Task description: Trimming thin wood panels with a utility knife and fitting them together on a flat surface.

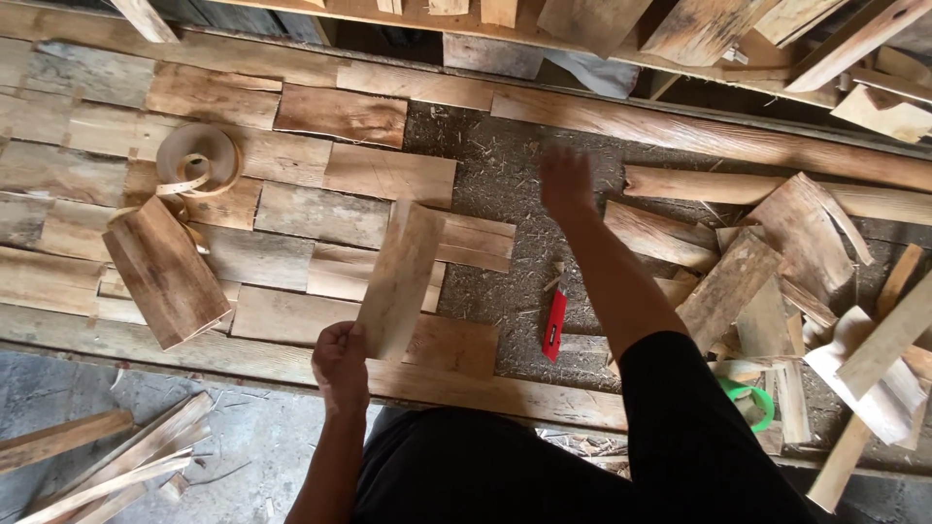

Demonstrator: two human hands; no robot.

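- Left hand in my view: grip closed on the lower end of a thin wood piece, held above the laid boards.
- Right hand reaches over bare sawdust, fingers blurred; I cannot tell its grip.
- Red knife lies between.

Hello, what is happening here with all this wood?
A person stands over a work surface partly covered with flat wood pieces laid like a mosaic. The left hand holds a thin wooden board above them. The right hand reaches over the bare, dusty part. A red utility knife lies nearby, beside a pile of scrap wood.
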